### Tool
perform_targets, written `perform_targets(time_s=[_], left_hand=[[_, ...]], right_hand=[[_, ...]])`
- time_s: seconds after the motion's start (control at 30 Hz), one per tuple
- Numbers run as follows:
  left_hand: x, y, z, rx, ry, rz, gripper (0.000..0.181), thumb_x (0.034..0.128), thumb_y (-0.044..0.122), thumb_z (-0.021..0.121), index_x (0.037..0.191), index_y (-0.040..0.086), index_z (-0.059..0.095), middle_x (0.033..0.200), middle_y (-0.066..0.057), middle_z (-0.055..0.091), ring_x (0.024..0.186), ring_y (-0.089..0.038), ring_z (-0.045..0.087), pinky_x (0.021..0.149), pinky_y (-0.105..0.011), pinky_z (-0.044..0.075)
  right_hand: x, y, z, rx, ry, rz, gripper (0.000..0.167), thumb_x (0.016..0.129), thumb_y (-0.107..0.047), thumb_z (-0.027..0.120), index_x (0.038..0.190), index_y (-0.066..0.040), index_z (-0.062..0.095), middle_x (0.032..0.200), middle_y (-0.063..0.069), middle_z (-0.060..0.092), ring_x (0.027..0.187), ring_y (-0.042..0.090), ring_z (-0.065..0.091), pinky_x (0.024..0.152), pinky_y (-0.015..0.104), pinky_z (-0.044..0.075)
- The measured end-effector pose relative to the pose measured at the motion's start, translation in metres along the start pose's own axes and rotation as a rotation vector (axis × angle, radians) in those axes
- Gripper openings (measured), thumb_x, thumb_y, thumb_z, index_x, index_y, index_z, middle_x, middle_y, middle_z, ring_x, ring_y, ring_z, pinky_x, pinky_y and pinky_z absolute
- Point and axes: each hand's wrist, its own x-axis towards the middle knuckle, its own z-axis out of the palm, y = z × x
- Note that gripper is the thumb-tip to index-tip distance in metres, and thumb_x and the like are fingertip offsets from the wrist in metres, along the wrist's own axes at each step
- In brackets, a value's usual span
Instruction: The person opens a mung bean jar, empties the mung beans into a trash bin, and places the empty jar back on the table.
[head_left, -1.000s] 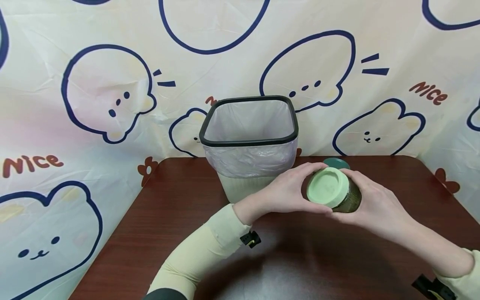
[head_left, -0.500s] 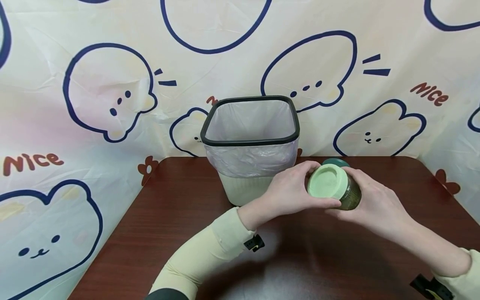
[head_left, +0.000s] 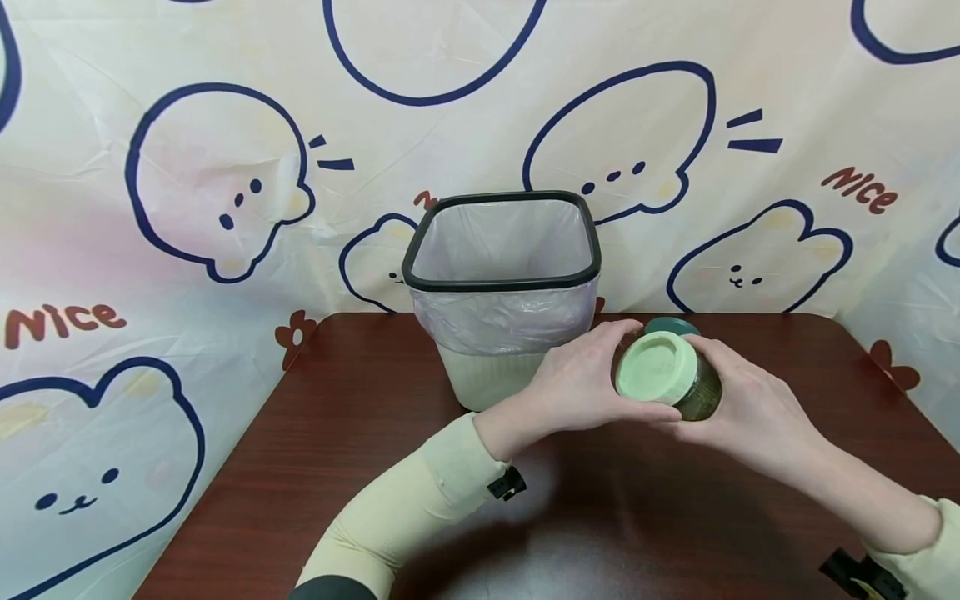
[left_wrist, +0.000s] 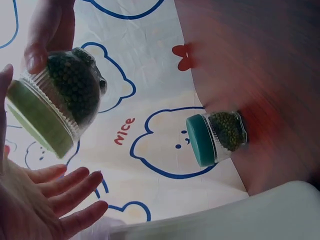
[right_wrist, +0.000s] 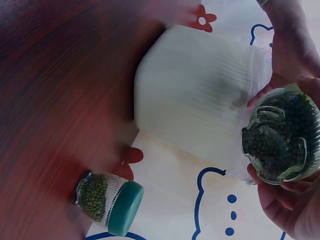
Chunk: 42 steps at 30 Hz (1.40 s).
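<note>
My right hand (head_left: 757,408) holds a clear jar (head_left: 702,392) of small green beans, tilted above the table with its pale green lid (head_left: 656,367) towards the left. In the left wrist view the jar (left_wrist: 75,87) shows its ribbed side. Around the lid stands my left hand (head_left: 577,379), thumb along its lower edge; the left wrist view shows this hand's fingers (left_wrist: 75,197) spread and fairly straight, apart from the lid. A second jar (left_wrist: 227,131) of green beans, with a dark green lid (head_left: 672,326), stands behind, mostly hidden in the head view.
A pale bin (head_left: 487,375) with a black rim (head_left: 500,286) and a plastic liner stands at the back of the brown table (head_left: 337,450), left of the hands. A cloth with printed cartoon bears (head_left: 202,183) hangs behind.
My left hand has shifted its thumb a little to the right along the lid's lower edge. The jar has turned and risen very slightly in my right hand. The bin stays put.
</note>
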Motion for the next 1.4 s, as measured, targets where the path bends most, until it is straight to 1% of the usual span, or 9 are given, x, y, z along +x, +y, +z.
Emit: perform_targets(time_s=[0.07, 0.13, 0.27, 0.4, 0.53, 0.67, 0.77, 1.13, 1.4], left_hand=[[0.001, -0.003, -0.002, -0.032, -0.033, 0.029, 0.094, 0.0694, 0.068, 0.074, 0.144, 0.023, 0.038, 0.131, 0.011, 0.049, 0.111, -0.004, 0.05, 0.087, -0.028, 0.046], [0.002, -0.006, -0.005, -0.111, -0.066, 0.077, 0.096, 0.0718, 0.06, 0.077, 0.148, 0.022, 0.032, 0.136, 0.009, 0.045, 0.117, -0.004, 0.046, 0.093, -0.028, 0.044], [0.004, -0.012, -0.011, -0.264, -0.128, 0.21, 0.097, 0.0754, 0.043, 0.082, 0.151, 0.018, 0.027, 0.144, 0.007, 0.038, 0.122, -0.002, 0.04, 0.1, -0.024, 0.038], [0.005, -0.013, -0.015, -0.3, -0.177, 0.306, 0.098, 0.0771, 0.034, 0.083, 0.153, 0.016, 0.023, 0.15, 0.006, 0.031, 0.127, 0.001, 0.034, 0.104, -0.022, 0.032], [0.007, -0.014, -0.015, -0.313, -0.213, 0.351, 0.094, 0.0789, 0.026, 0.082, 0.152, 0.014, 0.025, 0.15, 0.003, 0.033, 0.126, -0.001, 0.035, 0.103, -0.02, 0.033], [0.007, -0.014, -0.014, -0.296, -0.218, 0.361, 0.089, 0.0793, 0.024, 0.081, 0.151, 0.011, 0.03, 0.146, 0.001, 0.039, 0.123, -0.002, 0.038, 0.099, -0.018, 0.034], [0.007, -0.013, -0.013, -0.283, -0.196, 0.359, 0.087, 0.0784, 0.025, 0.082, 0.149, 0.01, 0.033, 0.143, 0.001, 0.042, 0.121, -0.003, 0.04, 0.098, -0.018, 0.036], [0.004, -0.009, -0.012, -0.198, -0.104, 0.277, 0.086, 0.0765, 0.042, 0.081, 0.146, 0.015, 0.038, 0.136, 0.004, 0.045, 0.117, -0.003, 0.043, 0.094, -0.021, 0.041], [0.002, -0.01, -0.013, -0.231, -0.059, 0.218, 0.081, 0.0774, 0.042, 0.081, 0.143, 0.016, 0.042, 0.132, 0.005, 0.048, 0.115, -0.003, 0.045, 0.094, -0.023, 0.042]], right_hand=[[0.0, -0.001, -0.001, 0.004, 0.0, -0.006, 0.093, 0.061, -0.036, 0.093, 0.133, 0.0, 0.047, 0.12, 0.021, 0.058, 0.098, 0.035, 0.058, 0.072, 0.056, 0.051], [0.0, -0.001, -0.001, 0.002, 0.009, -0.015, 0.092, 0.061, -0.037, 0.093, 0.132, 0.0, 0.047, 0.119, 0.02, 0.058, 0.098, 0.035, 0.059, 0.071, 0.056, 0.051], [0.0, -0.002, -0.001, 0.004, 0.018, -0.028, 0.09, 0.062, -0.039, 0.092, 0.13, 0.0, 0.048, 0.117, 0.019, 0.059, 0.096, 0.033, 0.059, 0.07, 0.055, 0.052], [0.0, -0.002, -0.001, 0.012, 0.014, -0.033, 0.089, 0.062, -0.038, 0.092, 0.131, -0.001, 0.048, 0.117, 0.018, 0.06, 0.097, 0.033, 0.059, 0.071, 0.055, 0.052], [0.0, -0.003, -0.001, 0.01, 0.018, -0.039, 0.089, 0.061, -0.04, 0.092, 0.13, -0.002, 0.049, 0.117, 0.018, 0.06, 0.097, 0.033, 0.059, 0.071, 0.055, 0.052], [0.0, -0.003, -0.001, 0.004, 0.023, -0.046, 0.089, 0.061, -0.039, 0.092, 0.129, -0.003, 0.05, 0.117, 0.017, 0.06, 0.096, 0.032, 0.06, 0.07, 0.053, 0.051], [-0.001, -0.004, -0.001, 0.004, 0.016, -0.039, 0.089, 0.061, -0.039, 0.092, 0.13, -0.003, 0.049, 0.117, 0.017, 0.06, 0.096, 0.032, 0.059, 0.069, 0.053, 0.052], [-0.002, -0.003, -0.001, 0.008, -0.003, -0.011, 0.09, 0.062, -0.039, 0.092, 0.131, -0.002, 0.048, 0.119, 0.018, 0.059, 0.097, 0.033, 0.059, 0.071, 0.054, 0.052], [-0.002, -0.001, -0.001, 0.003, -0.006, -0.003, 0.093, 0.061, -0.043, 0.092, 0.131, -0.002, 0.047, 0.117, 0.018, 0.058, 0.095, 0.033, 0.058, 0.068, 0.054, 0.053]])
